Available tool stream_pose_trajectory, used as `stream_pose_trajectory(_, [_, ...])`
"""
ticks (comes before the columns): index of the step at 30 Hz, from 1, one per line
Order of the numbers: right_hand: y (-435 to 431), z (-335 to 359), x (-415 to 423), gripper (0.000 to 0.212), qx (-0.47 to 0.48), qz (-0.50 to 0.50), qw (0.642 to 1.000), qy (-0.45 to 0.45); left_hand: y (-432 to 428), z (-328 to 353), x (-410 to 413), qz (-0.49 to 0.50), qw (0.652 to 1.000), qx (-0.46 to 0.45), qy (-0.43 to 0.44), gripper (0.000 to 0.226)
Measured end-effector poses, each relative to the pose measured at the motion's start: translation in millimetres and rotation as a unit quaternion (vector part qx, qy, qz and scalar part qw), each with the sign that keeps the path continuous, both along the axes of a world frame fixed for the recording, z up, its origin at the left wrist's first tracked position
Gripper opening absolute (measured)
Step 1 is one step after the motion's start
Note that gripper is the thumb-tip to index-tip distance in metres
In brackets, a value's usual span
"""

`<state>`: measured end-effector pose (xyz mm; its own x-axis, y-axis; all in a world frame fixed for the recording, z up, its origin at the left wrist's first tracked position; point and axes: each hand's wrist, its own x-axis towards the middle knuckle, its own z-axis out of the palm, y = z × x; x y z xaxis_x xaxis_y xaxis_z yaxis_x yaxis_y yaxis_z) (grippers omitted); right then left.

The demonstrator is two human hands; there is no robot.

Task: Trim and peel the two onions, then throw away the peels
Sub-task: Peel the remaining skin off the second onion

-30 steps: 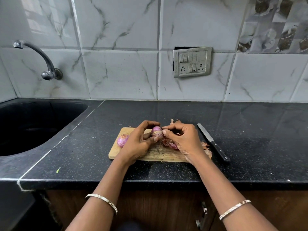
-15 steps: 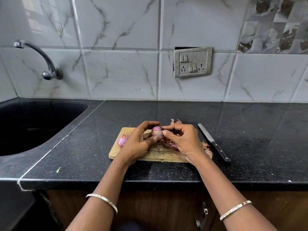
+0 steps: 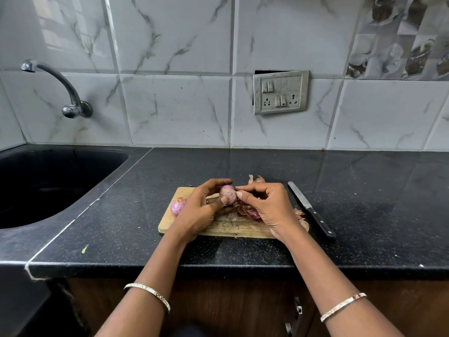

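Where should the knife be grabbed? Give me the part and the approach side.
Grip the knife by its black handle, the end nearest you, coming from above on its right side. It lies flat on the counter, blade pointing away.

Soft even daylight, window glare on the upper-left tiles (image 3: 65,27), faint sheen on the black counter (image 3: 352,171), dim sink (image 3: 36,190), sharp focus, wide-angle bowing at edges

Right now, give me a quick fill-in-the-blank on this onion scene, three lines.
The left hand and right hand together hold one ____ over the cutting board.
The other onion lies on the board's ____ end.
The knife lies on the counter, ____ of the board.
Missing: onion; left; right.
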<state>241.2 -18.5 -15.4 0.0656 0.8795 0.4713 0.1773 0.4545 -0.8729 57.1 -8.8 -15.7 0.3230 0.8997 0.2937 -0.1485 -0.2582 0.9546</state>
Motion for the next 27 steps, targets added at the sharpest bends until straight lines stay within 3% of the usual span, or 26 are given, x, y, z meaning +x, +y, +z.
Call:
stream_pose_trajectory(20, [-1.4,0.5,-0.4,0.015,-0.014,-0.013,1.000,-0.004,-5.7,4.8,-2.0,-0.014,1.000,-0.008,0.007,0.031])
stream_pose_trajectory(27, [-3.4,2.8,-2.4,0.013,-0.008,-0.018,1.000,-0.010,-6.2,5.7,-3.5,0.006,0.999,0.031,0.023,0.034])
